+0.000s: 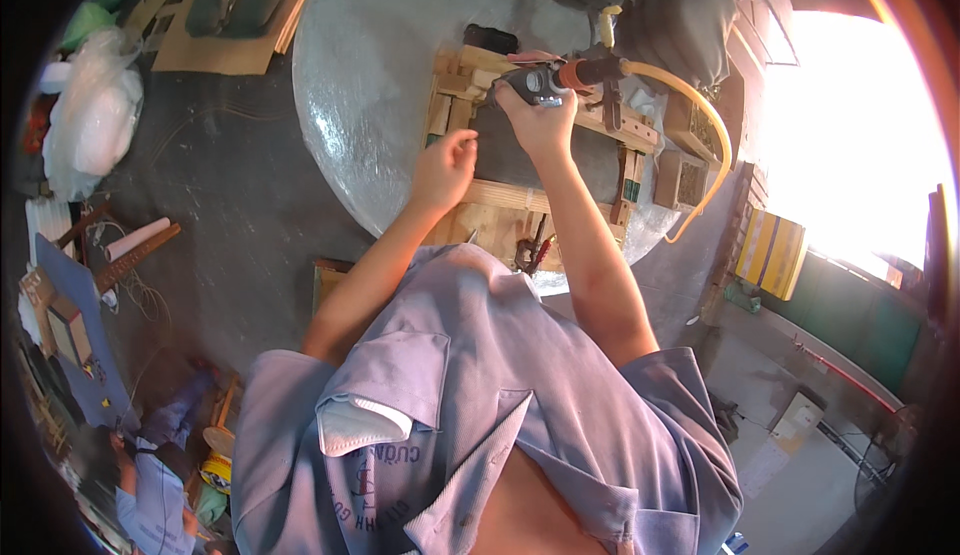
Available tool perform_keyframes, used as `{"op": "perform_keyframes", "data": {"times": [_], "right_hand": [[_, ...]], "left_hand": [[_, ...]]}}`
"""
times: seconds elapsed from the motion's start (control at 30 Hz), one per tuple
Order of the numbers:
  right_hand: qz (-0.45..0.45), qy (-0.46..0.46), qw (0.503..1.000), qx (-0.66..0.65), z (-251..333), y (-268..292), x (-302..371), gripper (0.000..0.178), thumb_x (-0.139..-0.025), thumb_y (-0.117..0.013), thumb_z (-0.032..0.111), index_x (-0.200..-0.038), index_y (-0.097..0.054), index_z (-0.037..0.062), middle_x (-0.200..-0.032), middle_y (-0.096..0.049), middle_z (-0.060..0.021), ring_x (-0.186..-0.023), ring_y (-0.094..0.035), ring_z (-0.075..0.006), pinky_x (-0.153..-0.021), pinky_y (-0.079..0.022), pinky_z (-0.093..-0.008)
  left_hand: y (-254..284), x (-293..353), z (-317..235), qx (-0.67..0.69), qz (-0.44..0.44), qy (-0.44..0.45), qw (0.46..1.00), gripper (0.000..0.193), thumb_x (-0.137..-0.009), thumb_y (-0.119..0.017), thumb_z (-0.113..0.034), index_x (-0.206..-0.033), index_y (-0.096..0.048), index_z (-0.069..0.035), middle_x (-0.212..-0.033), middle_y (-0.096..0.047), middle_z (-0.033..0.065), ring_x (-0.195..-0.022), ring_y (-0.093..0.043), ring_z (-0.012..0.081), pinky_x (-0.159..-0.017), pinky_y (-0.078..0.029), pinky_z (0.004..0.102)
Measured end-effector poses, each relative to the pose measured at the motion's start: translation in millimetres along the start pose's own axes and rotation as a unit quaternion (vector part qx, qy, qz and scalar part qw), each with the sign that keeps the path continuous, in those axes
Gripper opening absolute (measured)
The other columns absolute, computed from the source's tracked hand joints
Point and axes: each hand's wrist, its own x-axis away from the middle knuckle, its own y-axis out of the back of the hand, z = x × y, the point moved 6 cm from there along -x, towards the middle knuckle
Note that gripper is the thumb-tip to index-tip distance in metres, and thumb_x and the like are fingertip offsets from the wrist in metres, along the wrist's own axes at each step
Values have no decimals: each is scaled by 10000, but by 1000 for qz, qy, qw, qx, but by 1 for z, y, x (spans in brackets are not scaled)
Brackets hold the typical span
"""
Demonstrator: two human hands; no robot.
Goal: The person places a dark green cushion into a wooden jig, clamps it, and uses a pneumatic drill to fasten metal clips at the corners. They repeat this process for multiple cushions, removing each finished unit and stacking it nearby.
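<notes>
My right hand [542, 125] is wrapped round a dark grey and orange air tool [585, 73], held over the far side of a wooden frame [510, 198]. A yellow air hose [718, 127] runs from the tool's right end and curves down. Bent over the frame's left part, my left hand [447, 167] has its fingers curled together. Whether anything small is between them does not show. Inside the frame lies a dark grey panel [592, 170]. The tool's working end is partly hidden by my right hand.
The frame rests on a round surface wrapped in shiny film [350, 85]. Clamps [535, 253] sit at its near side. Dark grey padded pieces [685, 20] stand beyond. Cardboard [225, 40] lies far left, plastic bags [95, 120] at the left. Another person [158, 500] is at lower left.
</notes>
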Motion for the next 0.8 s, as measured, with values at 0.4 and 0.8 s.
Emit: {"op": "perform_keyframes", "data": {"times": [0.4,0.8], "right_hand": [[-98,90,965,-224,62,69,123,556,-828,-768,-104,-1308,-511,7,-1380,-634,-256,-1201,-712,-335,-1103,-586,-497],[-118,64,963,-233,66,79,150,560,-825,-747,-115,-1316,-506,5,-1361,-653,-296,-1170,-734,-371,-1085,-599,-525]], "left_hand": [[37,19,-20,668,-30,150,728,747,-1183,-339,-532,-1634,-340,64,-1583,-523,281,-1511,-483,410,-1250,-428,520],[20,30,-50,490,129,108,855,832,-1152,-264,-665,-1593,-486,5,-1468,-656,235,-1361,-636,323,-1195,-480,461]]}}
